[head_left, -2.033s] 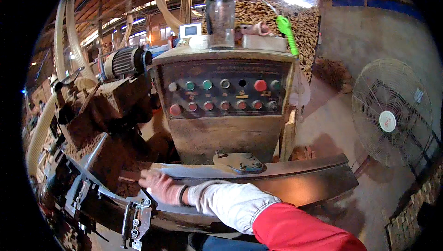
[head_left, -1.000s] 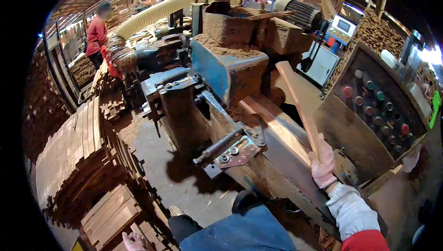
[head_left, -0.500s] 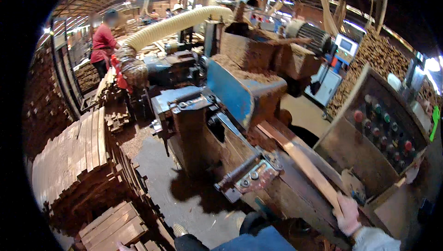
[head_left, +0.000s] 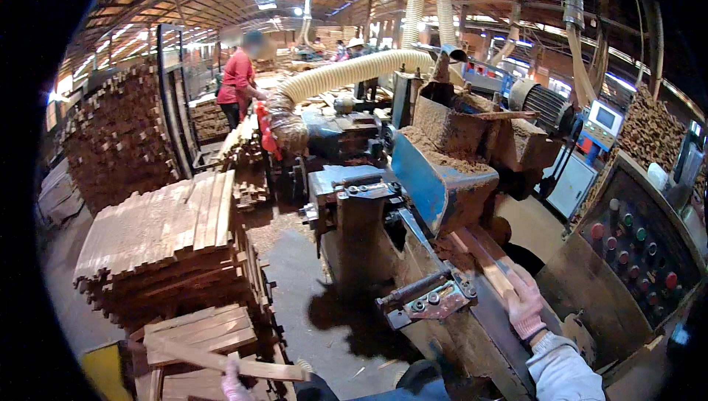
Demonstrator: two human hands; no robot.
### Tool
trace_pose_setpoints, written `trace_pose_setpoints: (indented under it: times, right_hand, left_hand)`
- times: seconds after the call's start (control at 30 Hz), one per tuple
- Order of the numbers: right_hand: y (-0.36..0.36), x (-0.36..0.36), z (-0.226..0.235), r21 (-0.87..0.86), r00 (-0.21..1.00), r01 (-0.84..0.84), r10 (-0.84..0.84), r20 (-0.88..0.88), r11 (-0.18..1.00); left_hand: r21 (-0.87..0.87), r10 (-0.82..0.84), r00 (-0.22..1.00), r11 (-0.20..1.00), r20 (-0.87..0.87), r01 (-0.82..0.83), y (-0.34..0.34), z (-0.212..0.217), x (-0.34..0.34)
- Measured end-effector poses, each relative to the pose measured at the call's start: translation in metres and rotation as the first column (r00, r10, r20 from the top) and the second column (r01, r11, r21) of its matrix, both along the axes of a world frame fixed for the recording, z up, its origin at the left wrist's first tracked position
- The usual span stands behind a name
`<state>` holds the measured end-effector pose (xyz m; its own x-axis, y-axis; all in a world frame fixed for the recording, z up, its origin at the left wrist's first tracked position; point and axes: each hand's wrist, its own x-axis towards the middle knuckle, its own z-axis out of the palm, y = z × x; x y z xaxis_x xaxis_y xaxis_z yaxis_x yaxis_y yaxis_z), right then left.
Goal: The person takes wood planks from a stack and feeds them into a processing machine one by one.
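My right hand (head_left: 524,302), in a pale knitted glove, is closed on the near end of a wooden strip (head_left: 493,271). That strip lies along the bed of a woodworking machine (head_left: 383,253), its far end running beneath the blue, dust-covered hood (head_left: 420,172). At the lower left, my left hand (head_left: 234,384), also gloved, grips a second wooden strip (head_left: 258,368) above a low stack of boards (head_left: 214,331). The lower part of this hand is cut off by the picture's edge.
A big stack of wooden strips (head_left: 162,217) stands left of the machine. On the right is a control panel (head_left: 634,239) with coloured buttons. A ribbed hose (head_left: 346,73) crosses behind the machine. Another person (head_left: 237,80) in red works at the far left.
My right hand has moved forward along the bed, and its strip has gone further under the hood. My left hand has come up with a strip in it. The view has shifted left.
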<state>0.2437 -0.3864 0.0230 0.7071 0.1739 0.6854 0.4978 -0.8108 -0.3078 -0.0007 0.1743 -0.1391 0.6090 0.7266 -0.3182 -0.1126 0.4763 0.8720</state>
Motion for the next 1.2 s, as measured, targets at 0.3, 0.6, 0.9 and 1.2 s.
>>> trace_pose_setpoints:
  times: [0.3, 0.6, 0.9, 1.2]
  right_hand:
    - [0.130, -0.067, 0.056, -0.147, 0.793, -0.609, 0.597, -0.118, 0.779]
    - [-0.025, -0.215, 0.033, -0.187, 0.985, -0.098, 0.068, -0.161, 0.977]
    - [-0.141, -0.268, -0.032, -0.190, 0.910, 0.294, -0.335, -0.244, 0.937]
    - [-0.064, -0.036, -0.035, 0.019, 0.987, 0.163, -0.163, -0.007, 0.986]
  left_hand:
    - [-0.027, -0.214, 0.962, 0.975, 0.169, 0.222, -0.166, 0.077, 0.075]
    - [-0.060, -0.797, 0.407, 0.427, 0.447, 0.902, -0.319, 0.138, 0.088]
    - [-0.332, -0.604, 0.771, 0.698, 0.203, 0.634, -0.217, 0.016, 0.044]
    - [-0.343, 0.006, 1.000, 0.939, -0.006, -0.007, -0.053, -0.024, -0.042]
